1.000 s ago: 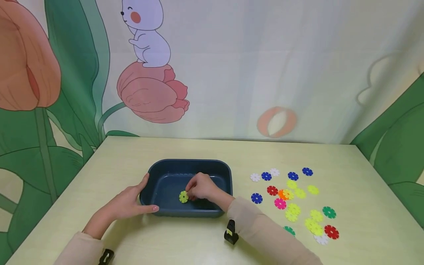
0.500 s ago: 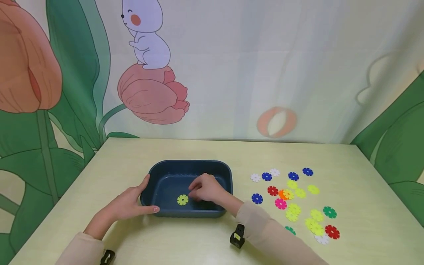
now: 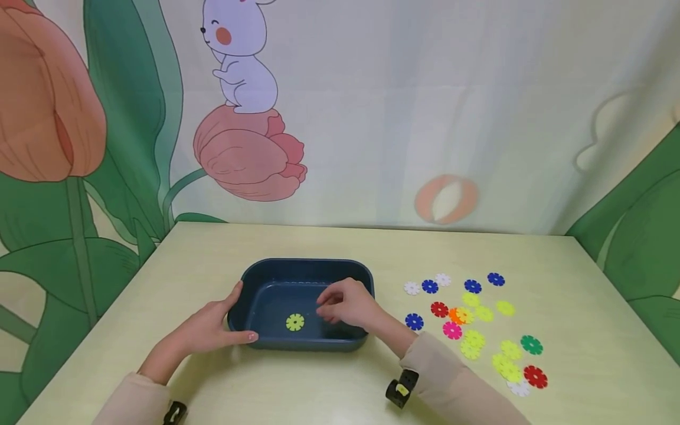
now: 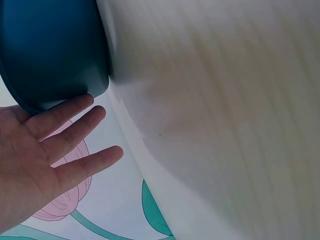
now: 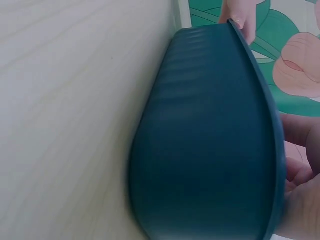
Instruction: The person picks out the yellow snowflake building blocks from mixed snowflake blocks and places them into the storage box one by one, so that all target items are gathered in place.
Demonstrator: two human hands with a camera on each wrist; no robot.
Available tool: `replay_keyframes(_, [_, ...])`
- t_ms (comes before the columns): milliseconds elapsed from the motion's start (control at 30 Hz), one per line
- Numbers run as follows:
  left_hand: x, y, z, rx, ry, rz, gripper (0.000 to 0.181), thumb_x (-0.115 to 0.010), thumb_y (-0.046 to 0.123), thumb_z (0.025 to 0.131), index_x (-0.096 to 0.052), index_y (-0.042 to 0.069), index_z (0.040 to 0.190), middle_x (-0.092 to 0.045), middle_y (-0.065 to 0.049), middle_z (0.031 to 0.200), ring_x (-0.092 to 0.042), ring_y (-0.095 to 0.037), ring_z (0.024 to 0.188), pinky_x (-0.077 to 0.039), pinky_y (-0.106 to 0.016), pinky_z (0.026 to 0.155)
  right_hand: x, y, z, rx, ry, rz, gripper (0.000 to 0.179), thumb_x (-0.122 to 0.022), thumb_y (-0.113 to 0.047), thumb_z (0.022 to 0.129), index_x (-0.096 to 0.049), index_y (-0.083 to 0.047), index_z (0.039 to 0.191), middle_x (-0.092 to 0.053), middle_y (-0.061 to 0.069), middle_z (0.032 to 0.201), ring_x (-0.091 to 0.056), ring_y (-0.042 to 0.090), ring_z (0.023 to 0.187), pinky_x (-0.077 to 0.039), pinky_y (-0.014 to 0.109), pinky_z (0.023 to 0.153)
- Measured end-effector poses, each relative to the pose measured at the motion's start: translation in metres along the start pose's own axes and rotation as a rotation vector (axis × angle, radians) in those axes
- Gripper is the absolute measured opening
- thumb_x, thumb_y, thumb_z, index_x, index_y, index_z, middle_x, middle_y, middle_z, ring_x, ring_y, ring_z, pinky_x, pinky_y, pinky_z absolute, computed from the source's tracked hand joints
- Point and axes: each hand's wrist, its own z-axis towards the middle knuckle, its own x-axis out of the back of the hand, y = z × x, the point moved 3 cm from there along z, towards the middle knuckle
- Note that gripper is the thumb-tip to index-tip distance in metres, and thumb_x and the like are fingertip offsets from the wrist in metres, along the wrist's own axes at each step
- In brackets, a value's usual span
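Note:
A dark blue rectangular tub (image 3: 308, 345) stands on the table in the head view. One yellow-green, flower-shaped notched disc (image 3: 294, 322) lies flat on its floor, left of the right fingers. My left hand (image 3: 209, 327) rests against the tub's left end, thumb along the near rim. In the left wrist view its fingers (image 4: 87, 167) are straight and spread, one touching the outer wall. Over the right half of the tub is my right hand (image 3: 350, 304), fingers loosely bent with nothing between them. The right wrist view shows the tub's outer side (image 5: 205, 135), hiding its inside.
To the tub's right, several loose notched discs lie scattered: blue (image 3: 414, 321), yellow (image 3: 473, 339), red (image 3: 535, 376), pink (image 3: 452, 330), green (image 3: 531, 345) and white (image 3: 411, 288). Some yellow ones overlap. Behind the table (image 3: 319, 389) hangs a printed curtain (image 3: 361, 118).
My right hand has let go of the yellow-green disc, which now lies flat in the tub, and has drawn back to the right. The left hand stays at the tub's left end.

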Motion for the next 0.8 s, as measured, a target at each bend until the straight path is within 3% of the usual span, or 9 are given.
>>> replay_keyframes(200, [0.000, 0.000, 0.000, 0.012, -0.004, -0.002, 0.110, -0.067, 0.056, 0.072, -0.012, -0.008, 0.142, -0.041, -0.030, 0.131, -0.048, -0.038, 0.112, -0.040, -0.049, 0.086, 0.011, 0.000, -0.012, 0.036, 0.018, 0.018, 0.019, -0.065, -0.005, 0.083, -0.064, 0.008, 0.097, -0.064, 0.008, 0.077, -0.063, 0.034, 0.071, -0.052, 0.038, 0.063])
replay_keyframes(467, [0.000, 0.001, 0.000, 0.016, -0.010, -0.007, 0.111, -0.067, 0.057, 0.072, -0.011, -0.008, 0.142, -0.040, -0.031, 0.131, -0.048, -0.039, 0.112, -0.040, -0.050, 0.086, 0.023, -0.001, -0.028, 0.051, 0.046, 0.028, 0.020, -0.065, -0.008, 0.084, -0.064, 0.005, 0.099, -0.064, 0.010, 0.080, -0.063, 0.029, 0.069, -0.052, 0.035, 0.063])
replay_keyframes(800, [0.000, 0.001, 0.000, -0.002, -0.015, -0.005, 0.109, -0.067, 0.055, 0.073, -0.011, -0.009, 0.142, -0.044, -0.031, 0.128, -0.052, -0.035, 0.108, -0.042, -0.048, 0.084, 0.043, 0.015, -0.041, 0.056, 0.022, 0.072, 0.025, -0.066, -0.009, 0.083, -0.062, 0.006, 0.102, -0.064, 0.009, 0.082, -0.062, 0.033, 0.075, -0.051, 0.032, 0.065])
